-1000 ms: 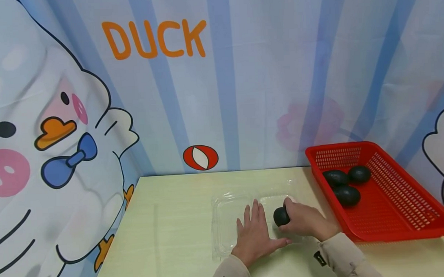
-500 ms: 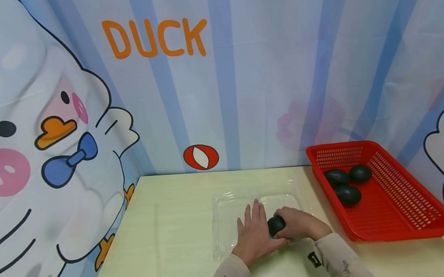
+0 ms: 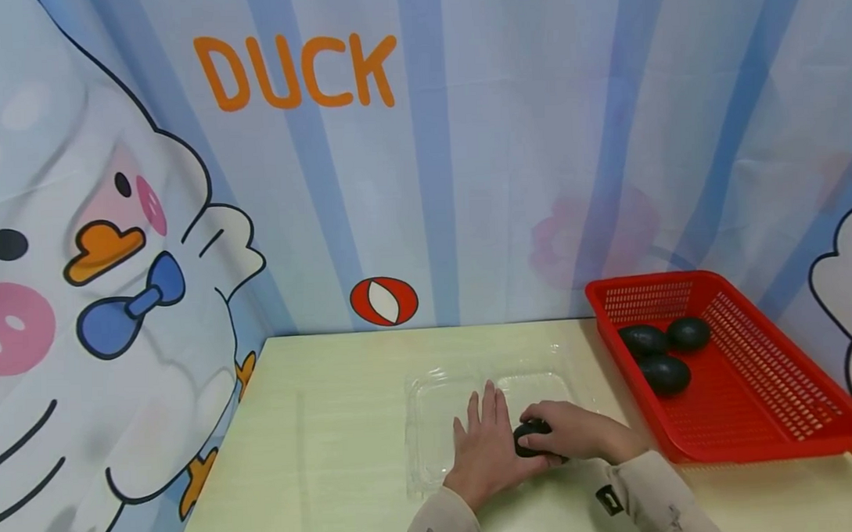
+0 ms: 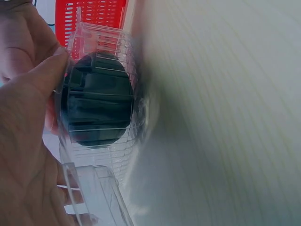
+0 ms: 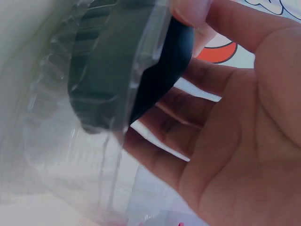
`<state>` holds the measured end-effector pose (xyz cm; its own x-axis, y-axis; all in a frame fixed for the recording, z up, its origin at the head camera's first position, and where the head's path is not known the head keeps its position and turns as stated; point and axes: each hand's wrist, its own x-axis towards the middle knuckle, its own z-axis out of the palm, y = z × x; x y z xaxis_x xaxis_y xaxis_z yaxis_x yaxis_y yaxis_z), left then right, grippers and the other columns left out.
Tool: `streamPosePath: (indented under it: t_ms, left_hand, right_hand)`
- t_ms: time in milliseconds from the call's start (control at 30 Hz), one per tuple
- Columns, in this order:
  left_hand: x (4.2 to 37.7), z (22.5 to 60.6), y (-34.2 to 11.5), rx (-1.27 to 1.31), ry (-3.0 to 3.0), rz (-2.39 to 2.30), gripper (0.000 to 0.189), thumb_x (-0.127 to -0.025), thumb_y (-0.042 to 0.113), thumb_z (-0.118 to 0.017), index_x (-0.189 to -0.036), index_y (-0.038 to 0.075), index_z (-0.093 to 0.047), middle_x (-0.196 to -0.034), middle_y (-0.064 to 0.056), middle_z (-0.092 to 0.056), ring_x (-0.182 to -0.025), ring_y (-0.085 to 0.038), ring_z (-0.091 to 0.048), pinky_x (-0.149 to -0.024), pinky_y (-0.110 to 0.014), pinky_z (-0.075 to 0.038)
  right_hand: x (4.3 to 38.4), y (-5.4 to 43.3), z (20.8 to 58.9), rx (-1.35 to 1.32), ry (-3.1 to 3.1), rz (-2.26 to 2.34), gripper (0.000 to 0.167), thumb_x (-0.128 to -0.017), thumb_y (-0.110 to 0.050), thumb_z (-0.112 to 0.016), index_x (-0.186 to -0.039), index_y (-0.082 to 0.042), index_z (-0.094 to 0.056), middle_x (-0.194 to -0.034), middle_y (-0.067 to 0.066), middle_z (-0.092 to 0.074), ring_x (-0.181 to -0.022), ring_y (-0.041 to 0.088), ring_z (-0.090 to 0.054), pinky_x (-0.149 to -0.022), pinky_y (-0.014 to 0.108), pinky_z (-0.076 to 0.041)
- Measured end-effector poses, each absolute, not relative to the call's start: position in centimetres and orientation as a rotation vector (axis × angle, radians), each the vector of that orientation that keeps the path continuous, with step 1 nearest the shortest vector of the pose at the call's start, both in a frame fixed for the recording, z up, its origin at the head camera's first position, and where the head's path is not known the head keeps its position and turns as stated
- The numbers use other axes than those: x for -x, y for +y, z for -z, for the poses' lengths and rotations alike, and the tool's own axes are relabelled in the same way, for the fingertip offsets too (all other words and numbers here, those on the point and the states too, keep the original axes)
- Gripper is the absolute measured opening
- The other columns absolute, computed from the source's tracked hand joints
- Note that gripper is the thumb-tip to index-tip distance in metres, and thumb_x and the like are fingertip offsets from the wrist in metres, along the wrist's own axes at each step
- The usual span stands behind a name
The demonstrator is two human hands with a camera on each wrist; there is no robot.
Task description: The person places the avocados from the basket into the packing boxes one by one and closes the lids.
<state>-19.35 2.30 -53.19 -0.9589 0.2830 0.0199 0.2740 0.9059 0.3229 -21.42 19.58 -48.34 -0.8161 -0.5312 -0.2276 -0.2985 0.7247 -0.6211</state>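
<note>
A dark avocado [image 3: 526, 434] sits low in the right half of a clear plastic clamshell box [image 3: 432, 422], which lies unfolded on the table. My right hand [image 3: 580, 430] holds the avocado, thumb and fingers around its upper part, as the right wrist view also shows. Fingers spread and straight, my left hand [image 3: 484, 461] rests on the box near its middle, the thumb along the near rim of the right half. Through the ribbed clear wall, the left wrist view shows the avocado [image 4: 98, 101] inside. Part of the fruit is hidden behind both hands in the head view.
To the right stands a red perforated plastic basket [image 3: 764, 451] with 3 more avocados [image 3: 665, 375] at its left end. A printed duck curtain [image 3: 465, 178] hangs behind the pale table [image 3: 347, 441] and at its left side.
My right hand has moved the avocado left and down into the right half of the box, and its fingers now reach over the fruit. My left hand has stayed in place.
</note>
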Motion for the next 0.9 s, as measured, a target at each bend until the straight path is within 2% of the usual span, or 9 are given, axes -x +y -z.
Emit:
streamPosePath:
  t_ms: [200, 400, 600, 900]
  left_hand:
    - [19.3, 53.2, 2.2, -0.45, 3.048, -0.522, 0.13, -0.069, 0.094, -0.056, -0.161, 0.008, -0.025, -0.17, -0.008, -0.018, -0.152, -0.035, -0.024, -0.107, -0.067, -0.037]
    - [19.3, 53.2, 2.3, -0.447, 3.042, -0.487, 0.129, -0.069, 0.095, -0.054, -0.161, 0.008, -0.025, -0.17, -0.009, -0.018, -0.152, -0.035, -0.025, -0.107, -0.067, -0.037]
    - [19.3, 53.1, 2.3, -0.441, 3.015, -0.496, 0.13, -0.07, 0.095, -0.053, -0.162, 0.008, -0.023, -0.17, -0.009, -0.016, -0.152, -0.036, -0.024, -0.109, -0.068, -0.035]
    - [19.3, 52.9, 2.4, -0.447, 3.014, -0.496, 0.131, -0.069, 0.094, -0.054, -0.162, 0.008, -0.023, -0.17, -0.009, -0.016, -0.152, -0.036, -0.025, -0.11, -0.067, -0.035]
  right_hand:
    - [21.0, 20.3, 47.6, 0.74, 2.585, 0.842, 0.04, -0.099, -0.029, -0.066, -0.125, 0.002, -0.064, -0.115, 0.011, -0.068, -0.103, 0.026, -0.063, -0.095, 0.055, -0.051]
    - [20.6, 21.3, 45.7, 0.817, 2.644, 0.821, 0.041, -0.099, -0.031, -0.066, -0.126, -0.001, -0.064, -0.121, 0.016, -0.068, -0.11, 0.033, -0.065, -0.097, 0.055, -0.051]
    - [20.5, 22.8, 43.5, 0.803, 2.766, 0.731, 0.039, -0.097, -0.031, -0.068, -0.125, -0.003, -0.065, -0.12, 0.011, -0.069, -0.108, 0.03, -0.066, -0.094, 0.051, -0.054]
    - [21.0, 25.6, 40.9, 0.609, 2.933, 0.623, 0.043, -0.098, -0.031, -0.067, -0.131, -0.003, -0.062, -0.121, 0.014, -0.069, -0.107, 0.032, -0.067, -0.089, 0.051, -0.056]
